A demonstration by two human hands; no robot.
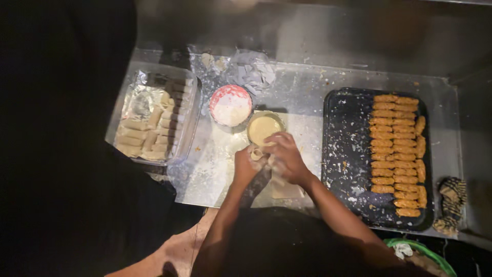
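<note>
Right now, fingers of both hands pinch a pale dough roll (257,153) | left hand (246,165) under it, right hand (285,156) over | batter bowl (264,127) just behind | flour bowl (230,105) beside | dark tray (344,154) of breaded rolls (400,151) right | foil-lined container (154,120) left, on the steel desk (302,87)

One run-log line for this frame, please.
left hand: holds pale roll | right hand: on roll | nearest: batter bowl | dark tray: rows of browned rolls
</note>
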